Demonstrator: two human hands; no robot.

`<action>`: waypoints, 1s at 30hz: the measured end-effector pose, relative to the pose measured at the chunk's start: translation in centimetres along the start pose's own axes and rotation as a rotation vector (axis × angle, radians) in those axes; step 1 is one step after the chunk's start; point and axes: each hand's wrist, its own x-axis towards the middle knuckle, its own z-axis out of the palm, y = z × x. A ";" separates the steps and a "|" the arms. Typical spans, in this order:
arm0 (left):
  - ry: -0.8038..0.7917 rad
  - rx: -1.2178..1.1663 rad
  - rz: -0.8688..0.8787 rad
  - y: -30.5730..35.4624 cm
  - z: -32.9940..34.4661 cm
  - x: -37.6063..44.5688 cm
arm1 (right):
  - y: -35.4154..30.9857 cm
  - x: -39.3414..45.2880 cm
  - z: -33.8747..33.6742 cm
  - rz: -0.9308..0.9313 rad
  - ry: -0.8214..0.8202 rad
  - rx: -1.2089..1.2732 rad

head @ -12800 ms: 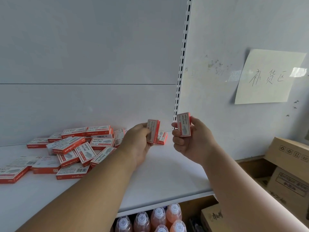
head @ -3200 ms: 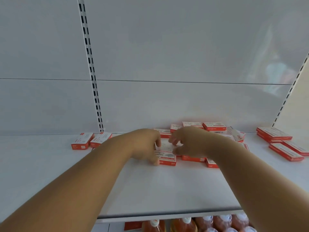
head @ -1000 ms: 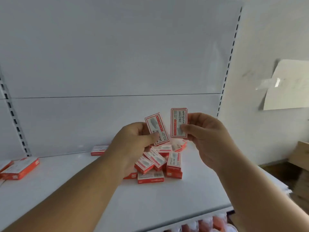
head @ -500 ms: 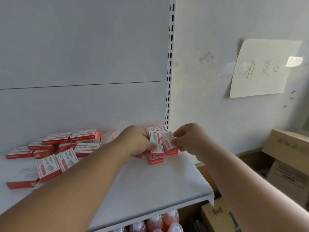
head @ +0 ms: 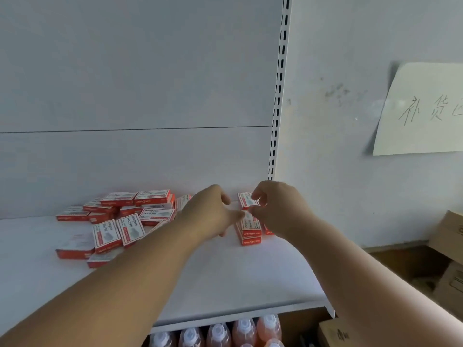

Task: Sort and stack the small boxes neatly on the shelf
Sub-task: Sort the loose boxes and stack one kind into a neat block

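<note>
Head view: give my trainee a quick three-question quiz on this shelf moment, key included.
1. True or false: the loose pile of boxes lies to the left of both hands.
2. Multiple choice: the neat stack under the hands sits (A) by the slotted upright at the shelf's right end, (B) at the front lip, (C) on the cardboard cartons.
3. Fill in: below the white shelf stand orange ____ with white caps.

Key: 1 true. 2 A: the left hand and right hand meet over it near the slotted upright. 3 bottles.
</note>
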 end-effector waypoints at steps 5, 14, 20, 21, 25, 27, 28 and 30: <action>0.079 -0.003 0.133 -4.4 -4.3 -2.8 | -5.4 -0.2 1.8 -0.150 0.024 0.090; 0.015 0.152 0.083 -14.6 -14.0 -4.0 | -15.0 0.2 7.4 -0.262 -0.171 0.021; -0.093 0.315 0.154 -16.5 -14.9 -3.1 | -17.1 0.6 8.8 -0.209 -0.314 -0.156; -0.116 0.355 0.155 -16.9 -14.9 -3.0 | -17.2 0.5 9.0 -0.222 -0.345 -0.175; -0.175 0.325 0.134 -17.9 -15.2 -3.0 | -18.1 0.2 9.4 -0.211 -0.344 -0.190; -0.155 0.259 0.144 -18.0 -15.3 -3.1 | -18.8 0.2 9.5 -0.194 -0.330 -0.227; -0.122 0.205 0.151 -18.0 -15.2 -3.1 | -19.2 0.3 9.7 -0.190 -0.335 -0.244; -0.026 0.026 0.146 -18.4 -15.0 -3.1 | -19.6 0.5 10.0 -0.178 -0.361 -0.233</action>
